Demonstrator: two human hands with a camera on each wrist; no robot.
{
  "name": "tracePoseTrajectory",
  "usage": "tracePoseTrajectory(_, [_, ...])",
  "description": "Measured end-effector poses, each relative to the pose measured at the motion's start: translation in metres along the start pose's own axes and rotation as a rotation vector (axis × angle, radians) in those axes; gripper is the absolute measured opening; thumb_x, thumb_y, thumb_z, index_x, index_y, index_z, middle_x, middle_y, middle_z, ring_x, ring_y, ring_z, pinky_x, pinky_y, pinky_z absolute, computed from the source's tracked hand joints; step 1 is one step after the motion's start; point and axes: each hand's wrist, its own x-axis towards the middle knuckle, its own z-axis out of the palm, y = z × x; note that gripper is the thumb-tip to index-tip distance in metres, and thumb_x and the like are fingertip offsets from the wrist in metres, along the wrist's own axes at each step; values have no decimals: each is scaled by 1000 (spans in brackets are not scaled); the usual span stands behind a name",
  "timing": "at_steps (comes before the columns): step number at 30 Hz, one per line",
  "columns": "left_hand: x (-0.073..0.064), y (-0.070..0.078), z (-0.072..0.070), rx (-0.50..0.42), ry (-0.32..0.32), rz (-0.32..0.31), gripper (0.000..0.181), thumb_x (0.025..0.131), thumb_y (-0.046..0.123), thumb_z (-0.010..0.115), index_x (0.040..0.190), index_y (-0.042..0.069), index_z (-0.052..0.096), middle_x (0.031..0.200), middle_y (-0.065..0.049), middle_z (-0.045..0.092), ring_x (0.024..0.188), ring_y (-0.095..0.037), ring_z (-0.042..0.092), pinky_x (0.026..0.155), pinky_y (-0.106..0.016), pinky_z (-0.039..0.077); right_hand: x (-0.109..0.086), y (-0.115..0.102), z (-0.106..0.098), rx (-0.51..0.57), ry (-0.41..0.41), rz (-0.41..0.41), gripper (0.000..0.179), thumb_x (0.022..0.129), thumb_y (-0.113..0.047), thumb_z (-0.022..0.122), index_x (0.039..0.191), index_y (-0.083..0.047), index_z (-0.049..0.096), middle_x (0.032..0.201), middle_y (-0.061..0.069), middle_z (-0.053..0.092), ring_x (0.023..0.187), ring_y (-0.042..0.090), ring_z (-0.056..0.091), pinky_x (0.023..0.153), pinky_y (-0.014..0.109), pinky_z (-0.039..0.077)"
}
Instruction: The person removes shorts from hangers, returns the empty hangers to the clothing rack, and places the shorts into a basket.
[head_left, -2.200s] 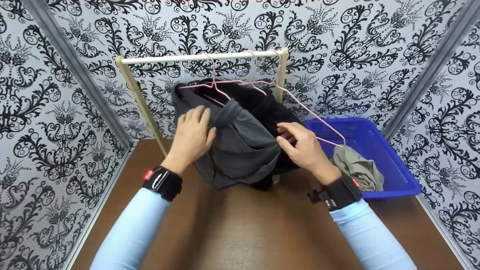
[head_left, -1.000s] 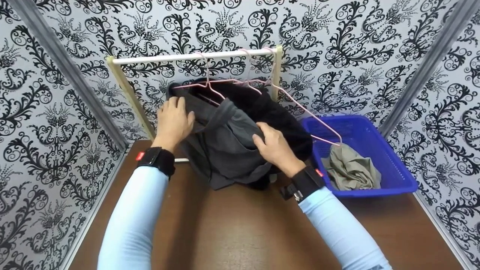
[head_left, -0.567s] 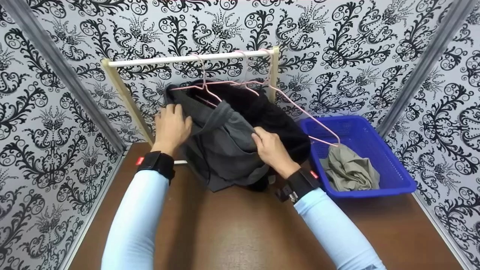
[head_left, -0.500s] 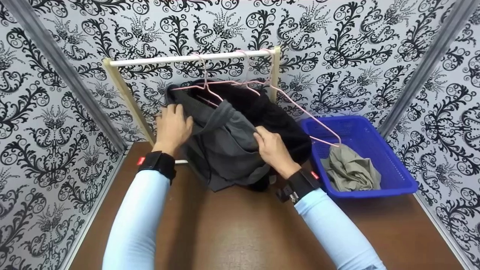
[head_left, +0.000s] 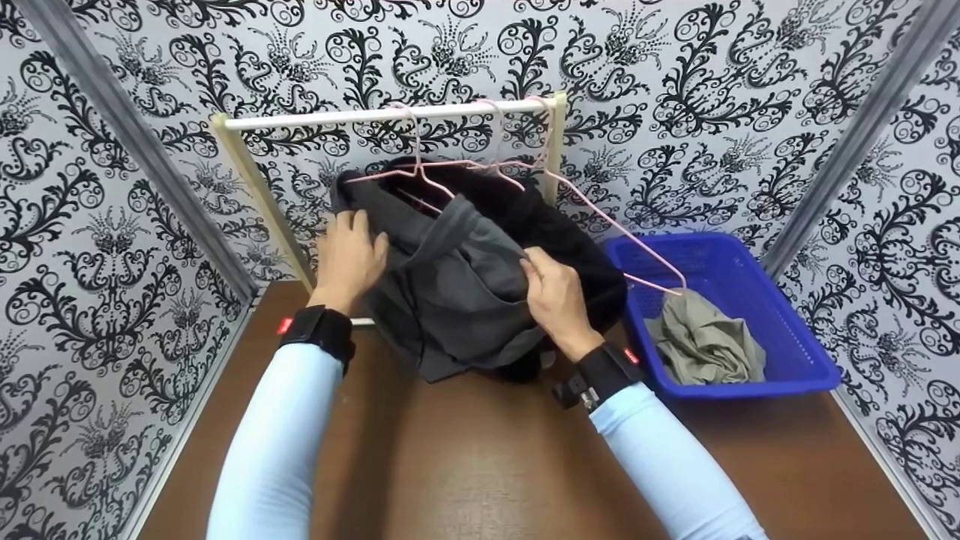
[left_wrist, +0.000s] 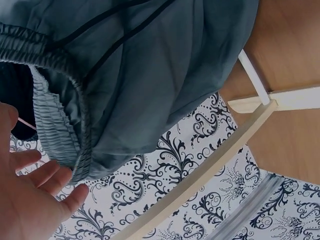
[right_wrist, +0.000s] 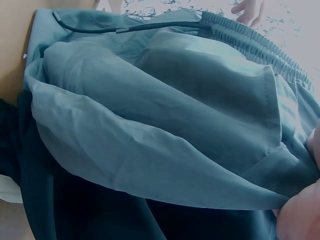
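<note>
Dark grey drawstring shorts (head_left: 465, 300) hang from a pink hanger (head_left: 421, 169) on the rack. My left hand (head_left: 348, 259) is at the left end of their waistband. In the left wrist view, its fingers (left_wrist: 50, 177) are spread loosely by the gathered elastic waistband (left_wrist: 52, 115), pinching nothing. My right hand (head_left: 556, 296) pinches the right side of the shorts between thumb and fingers. The right wrist view shows the cloth bunched at the fingertips (right_wrist: 300, 212), with a pocket and the dark drawstring (right_wrist: 165, 24) above it.
Black clothing (head_left: 574, 247) hangs on another hanger close behind. The white rail (head_left: 300, 119) has wooden posts. At the right, a blue basket (head_left: 795, 337) holds an olive-grey cloth (head_left: 705, 341), and another pink hanger (head_left: 622, 229) reaches down to it. A brown table (head_left: 450, 465) lies beneath; patterned walls surround it.
My right hand has moved left from beside the black clothing and taken hold of the shorts' side. My left hand has shifted left along the waistband. In the last half second little has moved.
</note>
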Motion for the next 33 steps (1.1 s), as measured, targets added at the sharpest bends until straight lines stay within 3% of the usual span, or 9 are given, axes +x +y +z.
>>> tracePoseTrajectory(13, [-1,-7,2,-84,110,22,53,101,22,58,143,-10,50,141,-32,51,130,-51,49,105,-64,40,4,-5,-13,42,36,-19,15,103,-11,60,99,-1,70,86,14,70,74,33,65,71,49,53])
tracePoseTrajectory(20, [-4,-5,-1,-132,245,76,50,98,16,62,139,-10,53,141,-32,51,128,-52,50,104,-64,40,4,-5,-21,33,55,-57,13,102,-9,60,99,-1,70,87,14,72,77,34,69,72,49,54])
tracePoseTrajectory(26, [-8,-4,-3,-171,313,126,49,95,13,64,137,-12,55,142,-32,51,127,-51,51,106,-62,39,0,0,-28,63,75,-74,11,100,-5,63,100,0,72,89,14,72,77,31,69,72,47,55])
tracePoseTrajectory(33, [-14,-2,-4,-191,333,148,49,96,12,64,139,-10,55,144,-31,51,130,-50,49,109,-60,37,-9,8,-35,76,75,-73,10,100,-4,63,99,0,72,89,12,73,76,28,68,71,46,54])
